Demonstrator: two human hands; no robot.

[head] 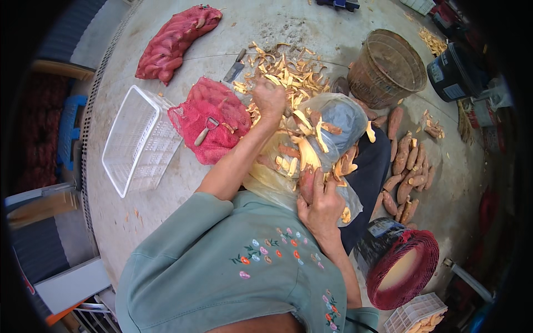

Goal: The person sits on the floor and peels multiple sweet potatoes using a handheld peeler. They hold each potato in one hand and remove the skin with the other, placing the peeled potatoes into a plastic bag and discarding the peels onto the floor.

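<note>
My right hand (322, 204) grips a sweet potato (307, 183) low over my lap. Its far end is peeled to orange flesh, while the near end keeps its red skin. My left hand (269, 96) is further out, over a heap of peelings (302, 79), with its fingers curled. Whether it holds something cannot be made out. Clear plastic sheeting (270, 183) covers my lap, strewn with peel strips. A Y-shaped peeler (207, 131) rests on a red mesh sack (216, 108) left of my forearm. Beyond the sack, a cleaver (235, 66) lies on the floor.
A white plastic basket (139, 145) stands at left, below another full mesh sack (179, 43). To the right are a dirty bucket (387, 68), a pile of unpeeled sweet potatoes (408, 166) and a black bucket (379, 237) with red mesh around its rim. A crate (416, 312) holds pale pieces.
</note>
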